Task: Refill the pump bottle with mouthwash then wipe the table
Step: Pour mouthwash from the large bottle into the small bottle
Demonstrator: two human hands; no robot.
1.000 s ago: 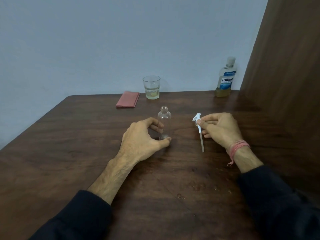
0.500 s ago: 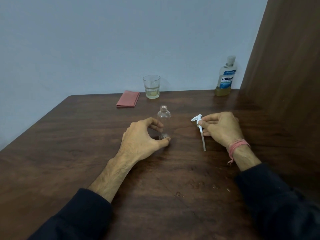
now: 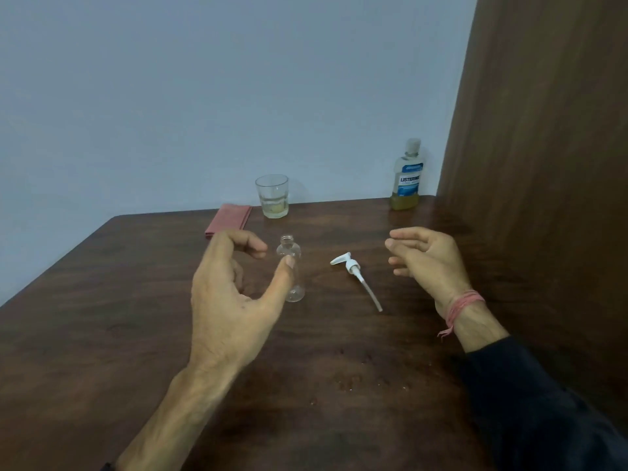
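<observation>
A small clear bottle [image 3: 291,266] stands upright and uncapped on the dark wooden table [image 3: 102,317]. My left hand [image 3: 231,297] hovers just left of it, fingers apart, its thumb tip in front of the bottle's shoulder. The white pump head [image 3: 355,271] with its long tube lies flat on the table to the right of the bottle. My right hand [image 3: 428,260] is raised to the right of the pump, fingers loosely curled and holding nothing. A mouthwash bottle [image 3: 407,176] with yellow liquid low inside stands capped at the back right. A folded pink cloth [image 3: 228,219] lies at the back.
A glass [image 3: 273,196] with a little pale liquid stands beside the cloth near the wall. Small droplets [image 3: 353,379] dot the table near me. A brown wooden panel [image 3: 543,164] closes off the right side.
My right hand let go of the pump head, which now lies on the table, and lifted away to the right. My left hand released the bottle's base and rose.
</observation>
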